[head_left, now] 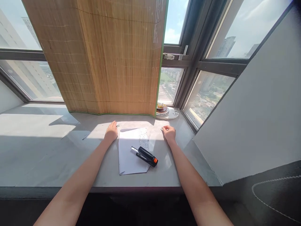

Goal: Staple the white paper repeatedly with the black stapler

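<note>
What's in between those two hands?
In the head view, white paper lies between the left hand and the right hand; a black stapler rests partly on it, nearer the person.

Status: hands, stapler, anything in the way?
Left hand, right hand flanking paper; tiny unclear items at both. Stapler across paper's right edge, partly covering it. Nothing blocking hands.

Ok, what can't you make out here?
In the head view:
Tiny item by the left hand: too small to identify.
Small bit at the right hand: likewise too small.
Markings on the paper: too small to read.
Area beneath the black stapler: covered by it.
Top of the bamboo blind: cut off by upper edge.
Left side of the dishes: hidden by the blind.
</note>
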Available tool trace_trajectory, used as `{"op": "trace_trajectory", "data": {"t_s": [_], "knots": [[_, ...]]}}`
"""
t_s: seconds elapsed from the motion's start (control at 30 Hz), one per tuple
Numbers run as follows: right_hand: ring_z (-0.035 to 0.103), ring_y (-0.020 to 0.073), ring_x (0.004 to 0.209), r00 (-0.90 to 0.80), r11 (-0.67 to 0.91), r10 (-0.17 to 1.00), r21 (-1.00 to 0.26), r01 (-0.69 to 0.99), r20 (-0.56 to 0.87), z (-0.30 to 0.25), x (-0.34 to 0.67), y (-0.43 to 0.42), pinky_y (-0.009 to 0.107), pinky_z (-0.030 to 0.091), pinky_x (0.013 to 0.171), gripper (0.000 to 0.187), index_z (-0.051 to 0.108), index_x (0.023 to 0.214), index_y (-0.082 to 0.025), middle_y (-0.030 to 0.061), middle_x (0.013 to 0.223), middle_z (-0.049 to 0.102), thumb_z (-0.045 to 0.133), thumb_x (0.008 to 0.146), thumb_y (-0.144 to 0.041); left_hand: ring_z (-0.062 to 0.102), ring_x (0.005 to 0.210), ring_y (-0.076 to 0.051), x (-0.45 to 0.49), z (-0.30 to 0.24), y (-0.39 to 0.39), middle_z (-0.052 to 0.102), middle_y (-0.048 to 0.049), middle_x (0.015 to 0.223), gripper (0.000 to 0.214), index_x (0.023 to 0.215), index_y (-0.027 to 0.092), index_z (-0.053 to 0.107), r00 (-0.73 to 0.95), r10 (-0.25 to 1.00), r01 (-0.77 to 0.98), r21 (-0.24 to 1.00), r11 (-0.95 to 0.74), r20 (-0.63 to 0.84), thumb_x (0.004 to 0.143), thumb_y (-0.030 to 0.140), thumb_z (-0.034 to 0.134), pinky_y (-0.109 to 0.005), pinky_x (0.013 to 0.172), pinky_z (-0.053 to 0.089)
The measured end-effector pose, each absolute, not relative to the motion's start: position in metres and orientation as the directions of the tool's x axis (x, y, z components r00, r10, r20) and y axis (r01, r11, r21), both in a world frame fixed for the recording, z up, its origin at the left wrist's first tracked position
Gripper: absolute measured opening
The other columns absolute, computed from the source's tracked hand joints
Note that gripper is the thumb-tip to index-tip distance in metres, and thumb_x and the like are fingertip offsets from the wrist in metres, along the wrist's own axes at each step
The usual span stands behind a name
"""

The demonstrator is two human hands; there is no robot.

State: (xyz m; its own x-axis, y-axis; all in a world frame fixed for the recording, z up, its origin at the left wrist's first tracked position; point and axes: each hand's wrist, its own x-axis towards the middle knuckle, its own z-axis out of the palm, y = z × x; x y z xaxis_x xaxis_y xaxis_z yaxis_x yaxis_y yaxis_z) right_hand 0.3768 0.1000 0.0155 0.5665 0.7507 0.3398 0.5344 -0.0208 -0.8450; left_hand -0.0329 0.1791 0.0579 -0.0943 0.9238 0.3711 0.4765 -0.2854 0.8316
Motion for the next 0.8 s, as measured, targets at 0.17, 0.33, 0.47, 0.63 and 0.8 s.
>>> {"op": "trace_trajectory", "data": {"t_s": [0.17, 0.33, 0.47, 0.63, 0.8], "knots": [[0.061, 0.0236, 0.071, 0.633, -0.026, 0.69, -0.861, 0.507, 0.352, 0.017, 0.379, 0.098, 0.033, 0.045, 0.069, 0.036, 0.073, 0.082, -0.017, 0.0095, 0.077, 0.073, 0.052, 0.081, -0.048, 0.051, 0.145, -0.034, -0.031, 0.052, 0.183, 0.074, -0.0168, 0.11, 0.013, 0.075, 0.024, 0.065, -0.154, 0.961, 0.311, 0.934, -0.175, 0.232, 0.071, 0.011, 0.065, -0.049, 0.127, 0.031], [0.061, 0.023, 0.07, 0.599, -0.015, 0.725, -0.862, 0.507, 0.34, 0.014, 0.381, 0.094, 0.032, 0.044, 0.071, 0.03, 0.071, 0.077, -0.019, 0.0066, 0.073, 0.071, 0.057, 0.08, -0.045, 0.062, 0.13, -0.038, -0.038, 0.046, 0.16, 0.074, -0.0148, 0.098, 0.015, 0.072, 0.025, 0.062, -0.114, 0.95, 0.555, 0.812, -0.183, 0.292, 0.078, 0.011, 0.066, -0.051, 0.12, 0.042], [0.06, 0.0222, 0.07, 0.593, -0.007, 0.736, -0.872, 0.49, 0.327, 0.013, 0.382, 0.088, 0.031, 0.043, 0.07, 0.03, 0.073, 0.079, -0.019, 0.006, 0.073, 0.071, 0.057, 0.08, -0.045, 0.07, 0.112, -0.033, -0.044, 0.051, 0.144, 0.074, -0.0105, 0.092, 0.016, 0.08, 0.025, 0.065, -0.215, 0.933, 0.556, 0.822, -0.126, 0.288, 0.082, 0.009, 0.063, -0.046, 0.108, 0.052], [0.056, 0.0203, 0.065, 0.549, 0.013, 0.739, -0.824, 0.566, 0.389, 0.028, 0.373, 0.079, 0.033, 0.044, 0.07, 0.032, 0.073, 0.079, -0.018, 0.0047, 0.066, 0.066, 0.056, 0.081, -0.045, 0.071, 0.078, -0.02, -0.044, 0.06, 0.132, 0.077, -0.0063, 0.09, 0.009, 0.085, 0.022, 0.066, -0.246, 0.931, 0.32, 0.929, -0.186, 0.271, 0.084, 0.014, 0.062, -0.03, 0.075, 0.057], [0.051, 0.0175, 0.063, 0.116, 0.306, 0.88, -0.738, 0.602, 0.46, 0.06, 0.346, 0.06, 0.032, 0.043, 0.068, 0.029, 0.071, 0.083, -0.02, 0.0021, 0.067, 0.061, 0.06, 0.089, -0.046, 0.058, 0.062, -0.013, -0.03, 0.067, 0.114, 0.072, -0.0026, 0.075, 0.012, 0.088, 0.019, 0.068, -0.151, 0.947, 0.026, 0.958, -0.284, 0.285, 0.077, 0.017, 0.065, -0.024, 0.059, 0.044]]}}
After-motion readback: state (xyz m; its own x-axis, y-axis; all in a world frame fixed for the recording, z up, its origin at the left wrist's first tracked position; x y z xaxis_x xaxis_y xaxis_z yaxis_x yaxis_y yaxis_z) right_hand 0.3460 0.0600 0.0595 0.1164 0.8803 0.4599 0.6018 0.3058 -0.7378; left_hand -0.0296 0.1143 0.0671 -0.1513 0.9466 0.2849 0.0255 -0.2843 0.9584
